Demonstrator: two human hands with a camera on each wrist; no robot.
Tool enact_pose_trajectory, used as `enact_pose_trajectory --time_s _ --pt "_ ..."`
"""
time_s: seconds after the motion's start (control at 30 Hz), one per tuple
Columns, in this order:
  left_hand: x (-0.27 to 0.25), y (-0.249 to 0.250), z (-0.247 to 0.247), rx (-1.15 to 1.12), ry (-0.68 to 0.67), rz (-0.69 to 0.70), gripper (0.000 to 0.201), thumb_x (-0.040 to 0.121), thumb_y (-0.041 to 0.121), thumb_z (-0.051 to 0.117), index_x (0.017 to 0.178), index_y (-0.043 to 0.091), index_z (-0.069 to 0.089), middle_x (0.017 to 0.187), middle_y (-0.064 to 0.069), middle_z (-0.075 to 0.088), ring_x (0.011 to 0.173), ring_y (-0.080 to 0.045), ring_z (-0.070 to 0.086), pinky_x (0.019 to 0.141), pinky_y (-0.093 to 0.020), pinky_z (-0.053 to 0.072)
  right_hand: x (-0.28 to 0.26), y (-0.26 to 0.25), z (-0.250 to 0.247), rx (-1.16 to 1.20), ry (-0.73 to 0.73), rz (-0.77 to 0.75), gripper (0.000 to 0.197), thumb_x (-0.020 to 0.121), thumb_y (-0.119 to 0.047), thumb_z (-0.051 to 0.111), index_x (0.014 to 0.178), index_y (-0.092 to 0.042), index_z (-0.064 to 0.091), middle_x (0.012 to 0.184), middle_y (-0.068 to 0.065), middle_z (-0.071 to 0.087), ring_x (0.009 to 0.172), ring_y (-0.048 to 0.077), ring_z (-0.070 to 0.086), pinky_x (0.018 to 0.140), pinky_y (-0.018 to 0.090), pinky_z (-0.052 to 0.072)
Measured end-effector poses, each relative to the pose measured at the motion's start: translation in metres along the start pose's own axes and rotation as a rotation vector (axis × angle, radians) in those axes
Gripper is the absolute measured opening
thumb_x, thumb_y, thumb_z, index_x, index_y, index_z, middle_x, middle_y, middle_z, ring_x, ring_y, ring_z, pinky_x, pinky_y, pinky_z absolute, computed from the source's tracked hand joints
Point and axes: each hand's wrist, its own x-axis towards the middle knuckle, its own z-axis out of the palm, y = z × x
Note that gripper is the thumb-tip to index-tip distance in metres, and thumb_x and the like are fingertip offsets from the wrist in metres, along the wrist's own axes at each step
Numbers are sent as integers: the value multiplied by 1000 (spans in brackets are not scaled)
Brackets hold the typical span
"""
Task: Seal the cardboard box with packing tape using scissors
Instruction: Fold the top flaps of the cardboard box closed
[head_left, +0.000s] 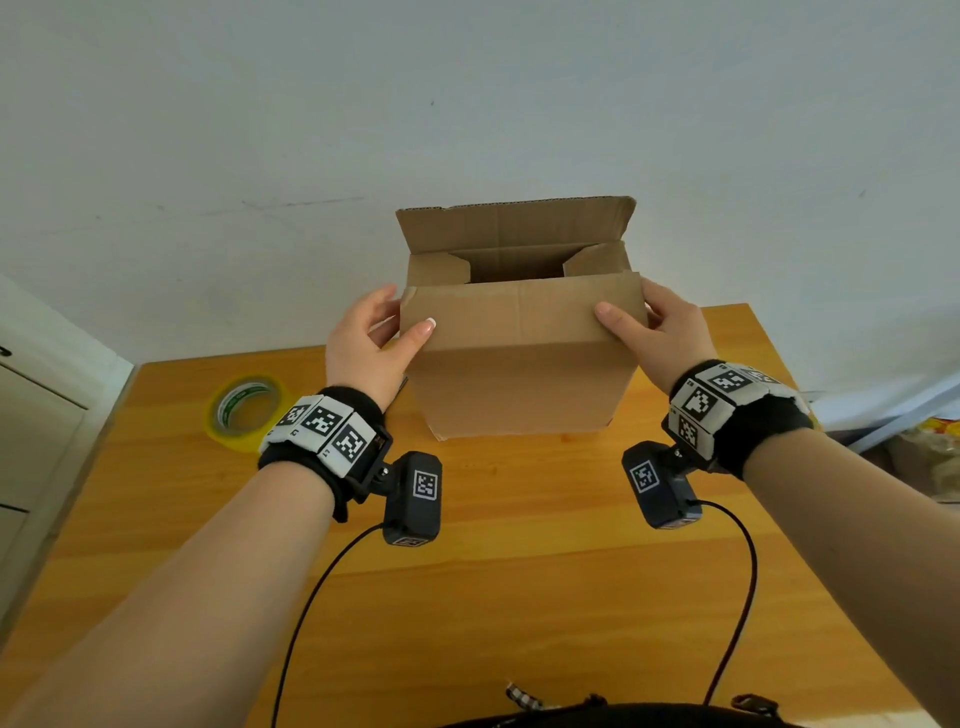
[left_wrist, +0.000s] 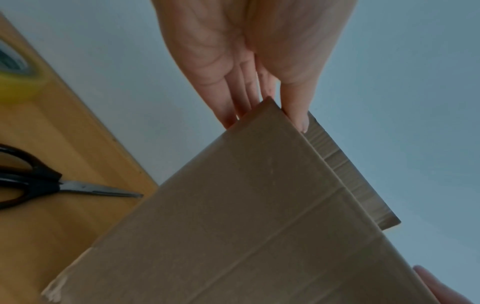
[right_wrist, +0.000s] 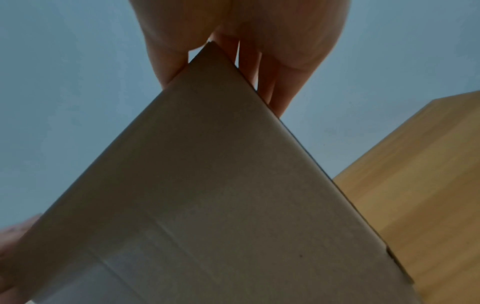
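A brown cardboard box (head_left: 519, 395) stands on the wooden table (head_left: 493, 561) with its top open. Its rear flap stands up and the two side flaps lean inward. My left hand (head_left: 400, 314) pinches the left corner of the near flap (head_left: 519, 317), thumb on the front and fingers behind; the left wrist view shows this left hand (left_wrist: 265, 115) on that corner. My right hand (head_left: 631, 306) pinches the right corner the same way, and the right hand (right_wrist: 223, 82) also shows in its wrist view. A yellow tape roll (head_left: 247, 410) lies left of the box. Black-handled scissors (left_wrist: 39, 183) lie near the box's left side.
A pale wall rises right behind the table's far edge. A white cabinet (head_left: 31, 415) stands off the table's left side, and bags and clutter (head_left: 924, 452) lie beyond its right edge. Two camera cables (head_left: 737, 597) cross the near tabletop.
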Motion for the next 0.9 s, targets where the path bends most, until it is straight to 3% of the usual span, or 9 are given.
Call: enact_pose_trajectory --time_s 0.1,0.23,0.33,0.47,0.6,0.7,0.77,0.83,0.9 --pt "1 -2 1 -30 5 -46 61 83 25 69 137 17 42 133 -1 54 117 -12 55 89 -18 43 0 1 3 -9 15 4 52 84 -37 63 131 -20 48 120 -1 60 107 18 57 86 32 51" --pt "4 -1 2 -3 10 -34 58 82 23 69 134 17 44 132 -1 55 116 -14 56 90 -20 44 1 -1 4 34 31 47 73 84 -28 66 143 -19 25 143 5 41 122 20 48 95 35 47" --pt "9 0 1 53 -14 -18 58 82 23 70 133 16 44 133 -2 54 117 -15 55 93 -25 45 5 -5 1 -29 -9 2 81 84 -25 66 146 -23 15 147 6 36 124 21 47 98 35 45" --pt "21 5 -4 198 -94 58 73 79 24 72 141 20 33 140 -4 44 118 -20 54 96 -33 48 19 -13 -7 -252 -64 -55 98 78 -30 71 148 -24 3 155 3 13 138 23 26 109 45 34" --pt "36 11 -11 376 -210 123 94 76 27 74 148 23 14 152 -4 23 123 -20 49 98 -36 46 30 -28 -13 -486 -126 -139 111 72 -29 78 148 -24 -3 156 1 -12 143 24 13 114 38 24" --pt "46 17 -13 513 -258 172 107 75 28 75 150 17 0 158 -4 4 141 -21 25 114 -38 27 37 -39 -14 -569 -166 -234 117 69 -26 80 148 -21 -5 157 -2 -12 145 23 4 116 40 18" --pt "50 22 -13 571 -286 205 111 75 27 76 149 15 -6 158 -2 -4 145 -18 7 117 -31 11 41 -42 -13 -596 -188 -261 117 68 -25 81 149 -18 -4 157 -1 -6 145 20 3 117 38 16" --pt "53 25 -13 589 -297 221 112 74 26 76 149 15 -6 158 -2 -3 145 -16 3 114 -26 8 42 -42 -12 -603 -182 -255 116 68 -25 81 149 -19 -2 156 1 1 144 21 9 116 38 19" --pt "52 25 -12 586 -275 220 112 73 26 77 150 16 -4 158 -5 4 145 -19 9 115 -29 13 41 -41 -11 -607 -164 -250 112 69 -26 79 149 -19 1 153 4 8 141 24 17 113 35 25"
